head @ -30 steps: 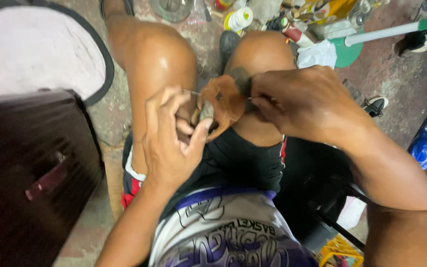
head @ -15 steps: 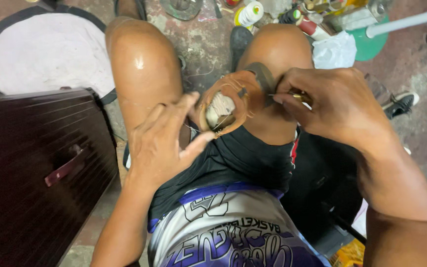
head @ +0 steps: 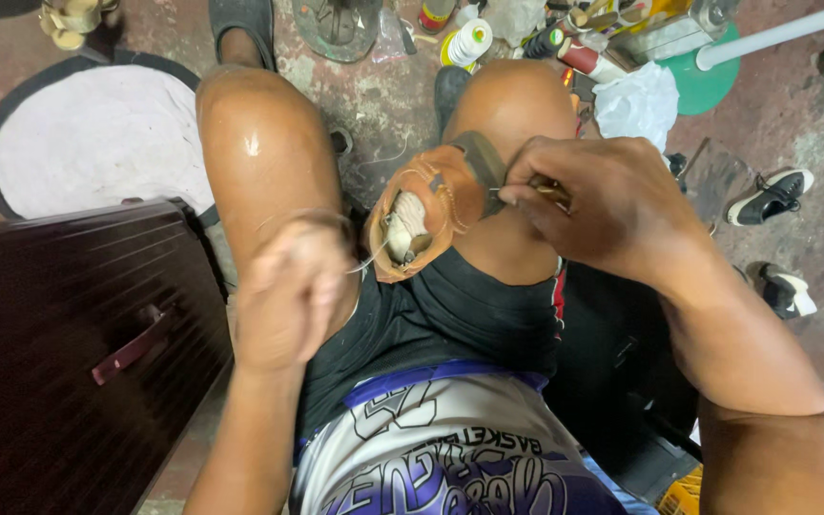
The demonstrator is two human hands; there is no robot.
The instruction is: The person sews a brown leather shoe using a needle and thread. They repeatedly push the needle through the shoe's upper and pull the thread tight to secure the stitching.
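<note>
I am bracing the tan leather shoe [head: 426, 215] on my thigh at frame centre; it looks stiff yet pliable, best gripped at the sole edge. My right hand [head: 612, 205] is pinching an awl; my left hand [head: 288, 296], blurred, is clenching thread.

Shoe [head: 426, 215] between knees, perhaps resting
</note>
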